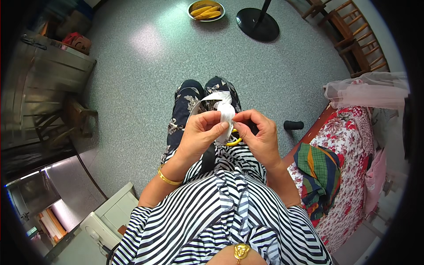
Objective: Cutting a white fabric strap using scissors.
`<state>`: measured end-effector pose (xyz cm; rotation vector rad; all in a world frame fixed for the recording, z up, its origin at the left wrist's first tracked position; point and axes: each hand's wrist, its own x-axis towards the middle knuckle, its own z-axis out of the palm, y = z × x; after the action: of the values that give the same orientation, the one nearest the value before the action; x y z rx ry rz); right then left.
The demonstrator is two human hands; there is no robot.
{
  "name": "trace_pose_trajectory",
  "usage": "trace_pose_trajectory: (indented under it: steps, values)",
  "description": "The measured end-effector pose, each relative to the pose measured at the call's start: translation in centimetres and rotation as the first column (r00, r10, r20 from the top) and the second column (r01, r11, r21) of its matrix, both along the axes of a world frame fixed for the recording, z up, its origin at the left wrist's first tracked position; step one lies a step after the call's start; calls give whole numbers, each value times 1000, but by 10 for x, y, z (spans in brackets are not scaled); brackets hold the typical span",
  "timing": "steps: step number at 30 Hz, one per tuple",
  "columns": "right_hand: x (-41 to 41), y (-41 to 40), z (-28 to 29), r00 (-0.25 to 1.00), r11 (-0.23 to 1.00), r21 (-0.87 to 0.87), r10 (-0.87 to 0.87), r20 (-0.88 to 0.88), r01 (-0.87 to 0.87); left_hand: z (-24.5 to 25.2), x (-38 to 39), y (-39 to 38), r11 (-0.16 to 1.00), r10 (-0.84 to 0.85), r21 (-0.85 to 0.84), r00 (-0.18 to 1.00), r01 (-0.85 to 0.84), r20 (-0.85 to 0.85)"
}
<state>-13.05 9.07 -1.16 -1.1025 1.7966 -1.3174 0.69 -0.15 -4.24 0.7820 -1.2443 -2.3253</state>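
Observation:
A white elastic band (227, 114) hangs in a loop above my lap. My left hand (207, 127) pinches it between thumb and fingers. At the band's right edge, my right hand (258, 134) has its thumb and forefinger pressed together; whatever is between them is too small to make out. Below the band, on my lap, lies a yellow ring-shaped handle (235, 142), perhaps of scissors, partly hidden by the band and my right hand. A black strap (208, 158) lies on the striped cloth near my left wrist.
To the right is a bed with a floral sheet (347, 165) and a crumpled green plaid cloth (318, 172). A metal bowl (190, 13) of corn cobs and a round black stand base (258, 25) are on the floor ahead. A wooden chair (71, 112) stands left.

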Motion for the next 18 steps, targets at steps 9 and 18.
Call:
trace_pose_trajectory:
  steps: [9,18]
  values:
    - [0,-1,-2,996,999,-6,53,-78,-54,9,-1,1,989,-28,-142,1000,28,-1]
    - [-8,9,-7,891,997,37,49,452,-74,9,1,-3,999,-5,-49,999,3,-42]
